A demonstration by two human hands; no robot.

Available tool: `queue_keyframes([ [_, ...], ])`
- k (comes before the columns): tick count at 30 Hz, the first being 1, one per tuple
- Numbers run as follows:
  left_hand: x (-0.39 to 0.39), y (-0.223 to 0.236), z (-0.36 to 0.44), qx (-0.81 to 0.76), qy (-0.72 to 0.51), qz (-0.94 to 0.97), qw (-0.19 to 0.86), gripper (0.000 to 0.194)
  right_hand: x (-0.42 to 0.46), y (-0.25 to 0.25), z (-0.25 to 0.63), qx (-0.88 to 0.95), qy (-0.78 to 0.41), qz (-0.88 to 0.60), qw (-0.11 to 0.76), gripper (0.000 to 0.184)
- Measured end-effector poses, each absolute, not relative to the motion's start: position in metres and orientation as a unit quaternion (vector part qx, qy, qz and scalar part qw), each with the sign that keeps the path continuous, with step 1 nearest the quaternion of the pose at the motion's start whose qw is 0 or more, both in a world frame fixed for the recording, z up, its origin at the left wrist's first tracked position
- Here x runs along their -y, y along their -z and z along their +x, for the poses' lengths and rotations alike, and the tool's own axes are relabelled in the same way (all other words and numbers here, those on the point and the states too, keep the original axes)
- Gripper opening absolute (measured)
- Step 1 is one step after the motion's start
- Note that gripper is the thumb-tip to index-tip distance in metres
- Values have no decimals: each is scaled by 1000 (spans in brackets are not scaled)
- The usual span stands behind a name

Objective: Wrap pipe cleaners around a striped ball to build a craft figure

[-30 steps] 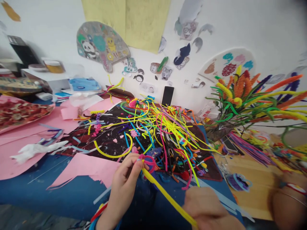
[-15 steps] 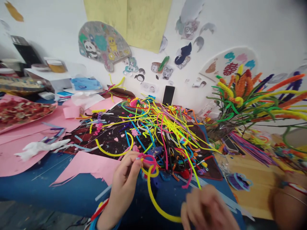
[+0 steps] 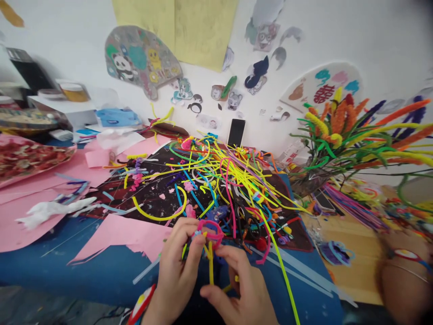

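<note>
My left hand [image 3: 181,266] pinches a pink pipe cleaner [image 3: 213,224] bent into loops, with a light-blue bit at the fingertips. A yellow pipe cleaner [image 3: 211,264] hangs from the pink loops and runs down towards my right hand [image 3: 245,286]. The right index fingertip is at the lower edge of the pink loop, the thumb stands apart from it, and the curled fingers hold the yellow pipe cleaner, whose end is partly hidden. Just beyond both hands lies a dark blue fuzzy piece [image 3: 219,214].
Loose yellow pipe cleaners [image 3: 250,176] and black-handled scissors [image 3: 241,212] lie on a dark mat. Pink paper [image 3: 118,237] lies at left. A vase of pipe-cleaner flowers [image 3: 338,131] stands at right, near another person's arm [image 3: 406,271]. A phone [image 3: 236,132] leans against the wall.
My right hand has moved left and up, from the lower right to beside my left hand. The wide yellow curve between the hands is drawn in under the pink loops.
</note>
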State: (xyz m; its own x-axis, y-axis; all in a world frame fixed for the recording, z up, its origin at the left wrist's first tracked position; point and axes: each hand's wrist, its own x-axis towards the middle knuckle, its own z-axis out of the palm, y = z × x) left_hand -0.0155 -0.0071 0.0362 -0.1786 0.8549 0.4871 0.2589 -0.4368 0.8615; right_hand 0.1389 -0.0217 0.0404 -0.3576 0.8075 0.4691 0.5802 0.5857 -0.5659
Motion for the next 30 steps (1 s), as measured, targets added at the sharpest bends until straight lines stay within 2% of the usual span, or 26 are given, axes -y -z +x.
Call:
queue_keyframes([
  [3,7,-35,-15,-467,-599,603,242,21,21,-42,136,811,-189,-420,362,14],
  [4,6,-35,-15,-468,-596,605,246,22,21,-43,136,809,-199,-423,356,13],
  [7,5,-34,-16,-475,-587,607,249,22,20,-43,136,807,-220,-423,348,13],
  [12,2,-30,-17,-488,-562,617,253,24,19,-46,140,813,-222,-388,373,27],
  [14,0,-29,-17,-489,-554,622,259,24,18,-50,141,816,-213,-383,377,26],
  [19,0,-30,-18,-482,-539,627,289,20,14,-60,144,806,-275,-364,378,26],
  [24,-1,-35,-20,-492,-530,600,343,24,11,-61,144,835,-200,-389,335,31],
  [30,-6,-40,-21,-521,-524,578,346,26,7,-55,141,867,-19,-401,295,24],
])
